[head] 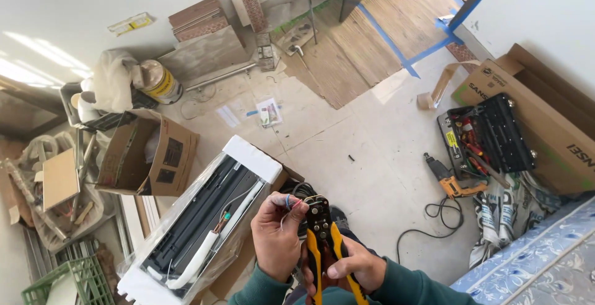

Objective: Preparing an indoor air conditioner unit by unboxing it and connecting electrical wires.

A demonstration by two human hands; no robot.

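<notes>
Left hand (pixel 277 237) pinches a bundle of thin coloured wires (pixel 290 203), feeding them into the head of yellow-and-black wire-stripping pliers (pixel 323 234). Right hand (pixel 353 266) is closed round the handles at 6 o'clock; handle ends cut off by frame edge. Wire ends too small to resolve. Plastic-wrapped white air-conditioner unit (pixel 204 227) at 9 o'clock.

Your wire stripper (pixel 323 234) shows glossy yellow-and-black plastic grips; the wires (pixel 290 204) wear smooth coloured plastic; the boxes (pixel 149 153) are matt brown cardboard; the floor (pixel 347 137) is dull, dusty concrete; your sleeves (pixel 409 286) look like soft green cloth.
</notes>
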